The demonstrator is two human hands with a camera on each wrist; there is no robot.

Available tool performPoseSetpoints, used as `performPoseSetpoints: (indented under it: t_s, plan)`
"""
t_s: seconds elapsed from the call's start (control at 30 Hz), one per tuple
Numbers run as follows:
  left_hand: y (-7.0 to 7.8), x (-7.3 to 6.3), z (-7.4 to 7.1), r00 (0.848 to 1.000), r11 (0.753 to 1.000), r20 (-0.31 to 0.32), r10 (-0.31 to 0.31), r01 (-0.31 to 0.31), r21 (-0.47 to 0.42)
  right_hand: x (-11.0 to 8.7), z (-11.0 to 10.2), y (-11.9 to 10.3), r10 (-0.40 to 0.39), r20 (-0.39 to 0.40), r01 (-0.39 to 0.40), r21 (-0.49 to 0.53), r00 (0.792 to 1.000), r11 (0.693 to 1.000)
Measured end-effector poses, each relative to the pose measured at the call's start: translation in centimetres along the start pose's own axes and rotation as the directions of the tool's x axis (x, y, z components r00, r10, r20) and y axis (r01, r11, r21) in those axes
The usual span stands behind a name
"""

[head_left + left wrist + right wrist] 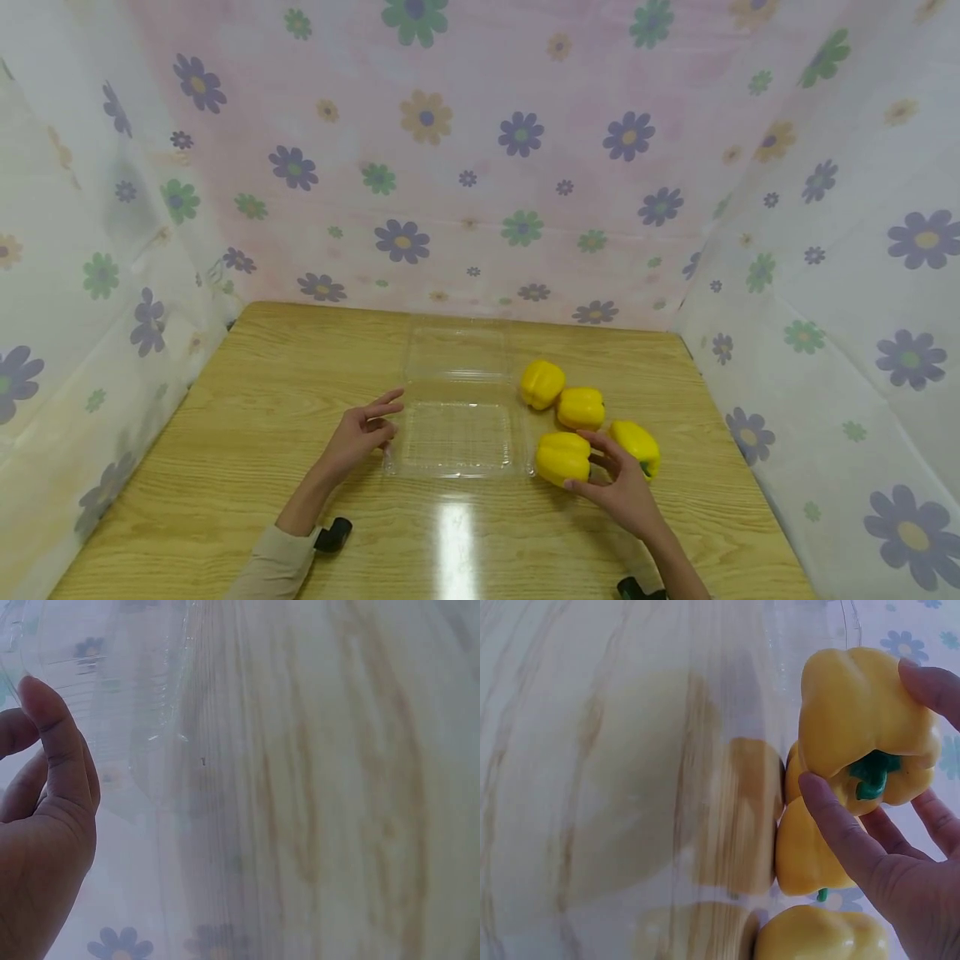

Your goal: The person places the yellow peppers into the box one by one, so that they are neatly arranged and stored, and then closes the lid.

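A clear plastic clamshell container lies unfolded on the wooden table, its lid laid back on the far side. My left hand is at the container's left rim with fingers loosely bent; in the left wrist view the thumb is close to the clear plastic, and contact is hard to make out. To the right of the container, my right hand grips a yellow bell pepper between thumb and fingers. In the right wrist view, its green stem faces the palm and it appears raised off the table.
Two more yellow bell peppers, one behind the other, sit right of the container. Another pepper lies beyond my right fingers. Flower-patterned curtains enclose the wooden table at the back and sides.
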State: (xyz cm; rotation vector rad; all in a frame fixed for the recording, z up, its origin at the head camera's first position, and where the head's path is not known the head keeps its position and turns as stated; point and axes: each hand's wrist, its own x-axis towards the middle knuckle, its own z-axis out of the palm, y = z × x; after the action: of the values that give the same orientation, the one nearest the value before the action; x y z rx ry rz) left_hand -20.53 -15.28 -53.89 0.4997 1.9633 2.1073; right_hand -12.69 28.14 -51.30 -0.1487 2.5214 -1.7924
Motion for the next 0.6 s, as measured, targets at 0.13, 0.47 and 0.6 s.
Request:
performPoseSetpoints:
  t_s: [0.13, 0.47, 0.6]
  plan:
    - [0.14, -0.07, 0.02, 1.000, 1.000, 0.000, -0.004, 0.004, 0.000, -0.02, 0.02, -0.17, -0.025, -0.002, 0.025, 0.022, 1.000, 0.999]
    - [0.18, -0.20, 0.01, 1.000, 1.000, 0.008, 0.015, -0.015, 0.022, -0.35, -0.03, -0.28, -0.050, -0.013, 0.050, 0.027, 0.999, 0.998]
    - [0.10, -0.07, 0.14, 0.999, 0.999, 0.010, 0.037, -0.037, 0.025, -0.52, -0.18, -0.43, -0.050, -0.018, 0.051, 0.036, 0.999, 0.998]
